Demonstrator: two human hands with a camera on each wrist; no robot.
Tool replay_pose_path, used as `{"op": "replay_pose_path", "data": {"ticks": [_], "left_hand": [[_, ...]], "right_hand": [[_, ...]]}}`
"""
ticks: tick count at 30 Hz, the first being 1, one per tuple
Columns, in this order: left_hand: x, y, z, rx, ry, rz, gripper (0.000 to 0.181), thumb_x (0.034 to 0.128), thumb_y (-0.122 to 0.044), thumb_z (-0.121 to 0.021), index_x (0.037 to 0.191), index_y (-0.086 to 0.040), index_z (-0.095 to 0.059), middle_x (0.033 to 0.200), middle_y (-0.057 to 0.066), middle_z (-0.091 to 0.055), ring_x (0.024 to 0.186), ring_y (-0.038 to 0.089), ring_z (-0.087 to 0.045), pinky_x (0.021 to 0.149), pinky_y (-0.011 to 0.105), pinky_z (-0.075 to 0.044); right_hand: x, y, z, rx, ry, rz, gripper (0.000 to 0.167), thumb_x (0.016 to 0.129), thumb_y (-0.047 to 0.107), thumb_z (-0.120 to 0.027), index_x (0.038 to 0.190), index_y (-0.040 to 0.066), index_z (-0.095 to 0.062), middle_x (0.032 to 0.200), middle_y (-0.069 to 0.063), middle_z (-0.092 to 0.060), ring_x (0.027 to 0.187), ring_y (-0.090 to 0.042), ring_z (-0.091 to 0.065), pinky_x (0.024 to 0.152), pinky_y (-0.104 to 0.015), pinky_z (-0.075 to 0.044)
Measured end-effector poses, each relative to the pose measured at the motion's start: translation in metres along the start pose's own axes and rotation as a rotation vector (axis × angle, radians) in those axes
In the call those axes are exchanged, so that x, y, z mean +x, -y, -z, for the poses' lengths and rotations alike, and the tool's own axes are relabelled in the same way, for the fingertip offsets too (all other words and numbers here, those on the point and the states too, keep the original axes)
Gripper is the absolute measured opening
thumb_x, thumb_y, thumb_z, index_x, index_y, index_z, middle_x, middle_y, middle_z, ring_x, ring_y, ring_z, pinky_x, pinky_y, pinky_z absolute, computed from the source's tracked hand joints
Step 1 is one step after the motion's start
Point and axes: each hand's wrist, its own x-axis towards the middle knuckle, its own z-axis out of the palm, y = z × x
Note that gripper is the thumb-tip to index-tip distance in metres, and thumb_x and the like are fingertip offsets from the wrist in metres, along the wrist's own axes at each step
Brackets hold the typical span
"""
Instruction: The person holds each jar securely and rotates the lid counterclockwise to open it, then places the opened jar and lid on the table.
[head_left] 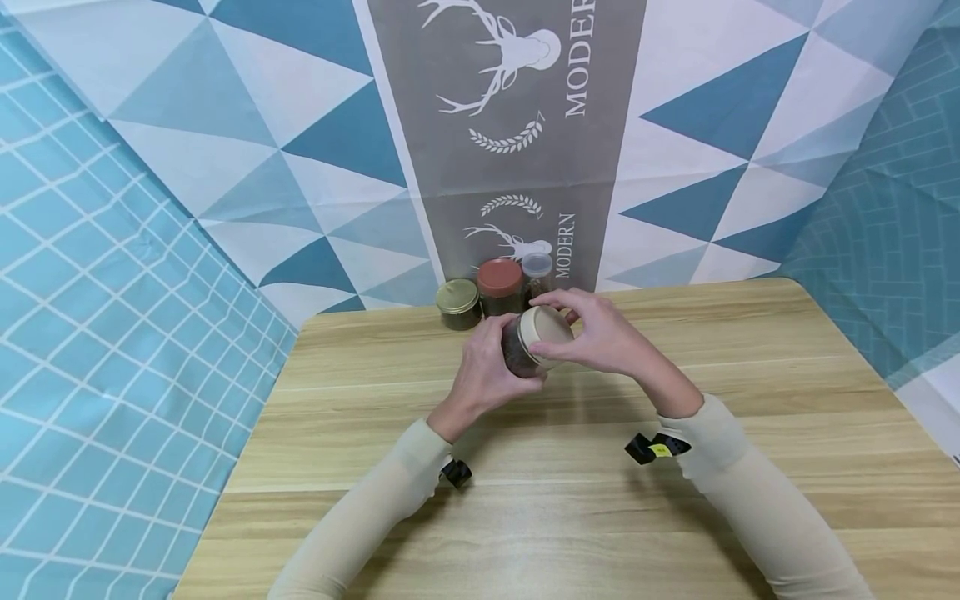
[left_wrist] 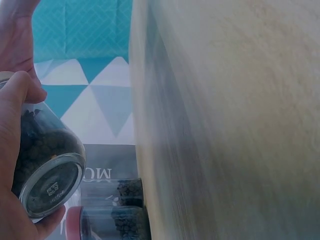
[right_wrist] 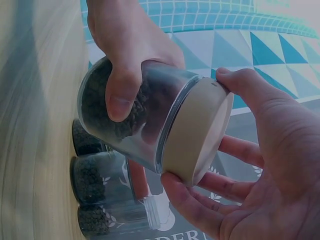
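Note:
A clear glass jar [right_wrist: 155, 92] with dark, pebble-like contents is held tilted above the table. Around its body grips my left hand [head_left: 486, 367], thumb across the glass in the right wrist view. My right hand [head_left: 602, 333] pinches the rim of the cream lid [right_wrist: 192, 130] between thumb and fingers. The lid sits on the jar's mouth; whether it is loose cannot be told. In the left wrist view the jar's round glass base [left_wrist: 54, 187] faces the camera.
Behind the hands, against the wall, stand a gold-lidded jar [head_left: 459, 303], a red-lidded jar [head_left: 500, 285] and a slimmer jar with a pale clear lid [head_left: 537, 271]. All hold dark contents. The wooden table [head_left: 555, 517] meets a patterned wall covering [head_left: 540, 158].

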Motion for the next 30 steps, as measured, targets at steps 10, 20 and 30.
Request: {"op": "replay_pose_path", "data": {"ticks": [10,20,30], "left_hand": [[0.0007,0.0,-0.0008,-0.006,0.005,0.0,0.095,0.0659,-0.033,-0.101,0.145,0.0,-0.061,0.132,0.017,-0.073,0.123,0.034,-0.071,0.109,0.051,-0.063],[-0.0001,0.0031,-0.0003,-0.048,0.066,0.046,0.095,0.0676,-0.036,-0.099,0.147,0.0,-0.061,0.133,0.017,-0.074,0.123,0.036,-0.072,0.109,0.055,-0.062],[-0.0009,0.0072,0.0042,-0.168,0.174,0.087,0.093,0.069,-0.032,-0.098,0.148,-0.001,-0.062,0.13,0.017,-0.079,0.115,0.032,-0.076,0.101,0.05,-0.063]], "right_hand": [[0.0002,-0.0021,-0.0007,0.008,-0.007,0.009,0.061,0.091,0.029,-0.093,0.146,0.011,-0.072,0.137,-0.014,-0.076,0.109,-0.037,-0.077,0.092,-0.058,-0.065],[-0.0003,-0.0023,0.0,-0.017,0.014,0.054,0.062,0.089,0.032,-0.093,0.145,0.015,-0.074,0.131,-0.016,-0.075,0.107,-0.031,-0.07,0.081,-0.039,-0.062],[-0.0036,-0.0022,0.0051,-0.038,0.087,0.195,0.063,0.089,0.025,-0.092,0.148,0.016,-0.073,0.139,-0.012,-0.072,0.107,-0.024,-0.065,0.077,-0.034,-0.056]]}}
